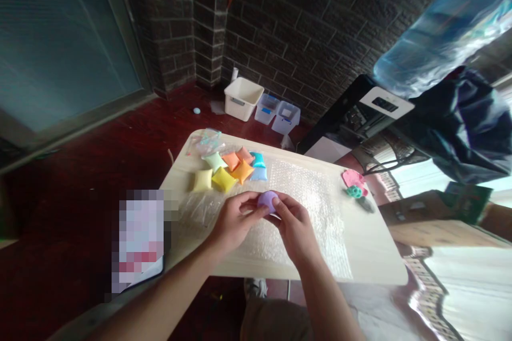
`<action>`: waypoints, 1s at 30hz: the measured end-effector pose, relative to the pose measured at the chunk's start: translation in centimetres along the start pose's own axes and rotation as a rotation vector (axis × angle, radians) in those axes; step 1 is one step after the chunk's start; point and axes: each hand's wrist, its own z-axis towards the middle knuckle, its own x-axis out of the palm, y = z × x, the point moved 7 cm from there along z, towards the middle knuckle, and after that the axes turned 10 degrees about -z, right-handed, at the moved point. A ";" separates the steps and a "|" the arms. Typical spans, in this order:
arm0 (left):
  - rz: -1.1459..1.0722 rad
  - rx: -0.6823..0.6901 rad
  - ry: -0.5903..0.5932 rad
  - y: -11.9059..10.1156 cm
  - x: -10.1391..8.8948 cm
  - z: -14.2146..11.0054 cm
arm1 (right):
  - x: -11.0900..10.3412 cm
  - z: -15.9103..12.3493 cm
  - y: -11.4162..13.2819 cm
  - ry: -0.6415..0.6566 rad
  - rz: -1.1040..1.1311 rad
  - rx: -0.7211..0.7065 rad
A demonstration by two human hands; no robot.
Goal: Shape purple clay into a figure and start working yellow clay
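Note:
Between my two hands is a smooth purple lump (pixel 267 202), rounded like a ball of soft clay. My left hand (pixel 240 217) grips its left side with thumb and fingers, and my right hand (pixel 293 219) presses it from the right with the thumb on top. Both hands hover over a sheet of bubble wrap (pixel 312 208) on the pale table (pixel 376 256). Just beyond my left hand lie several small pillow-shaped packets, among them a yellow packet (pixel 224 179), an orange packet (pixel 242 171) and a blue packet (pixel 260 173).
Clear plastic bags (pixel 210 141) lie at the table's far left corner. On the right sit a pink object (pixel 353 178) and a green object (pixel 354 192). Storage bins (pixel 242 98) stand on the floor by the wall; a water dispenser (pixel 356 117) is at the right.

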 end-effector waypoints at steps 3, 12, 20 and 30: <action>0.077 0.048 0.007 -0.3 -0.3 0.2 | 0.1 -0.2 0.2 0.007 -0.062 -0.005; 0.087 0.012 0.031 -0.8 -0.6 0.0 | 0.1 0.2 0.8 -0.002 -0.202 -0.106; 0.122 0.058 -0.008 -1.6 -1.0 -0.2 | 1.2 -0.1 0.0 0.077 -0.114 -0.030; 0.026 0.041 0.040 -1.6 -0.4 -0.2 | 0.5 0.0 0.5 -0.023 -0.128 -0.179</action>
